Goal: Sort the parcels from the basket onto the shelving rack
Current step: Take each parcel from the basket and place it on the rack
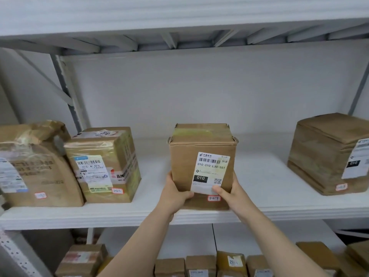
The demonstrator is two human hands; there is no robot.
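A brown cardboard parcel [201, 156] with a white shipping label and a small red-edged tag stands on the white shelf [151, 214] of the rack, near its front edge. My left hand [175, 192] grips its lower left corner, thumb on the front face. My right hand [229, 193] grips its lower right corner, thumb on the bottom of the label. The basket is out of view.
On the same shelf, a taped parcel [103, 166] and a bulky brown one [34, 166] stand to the left, and a large box [327, 154] to the right. Bare shelf lies on both sides of the held parcel. Several small parcels [199, 264] fill the shelf below.
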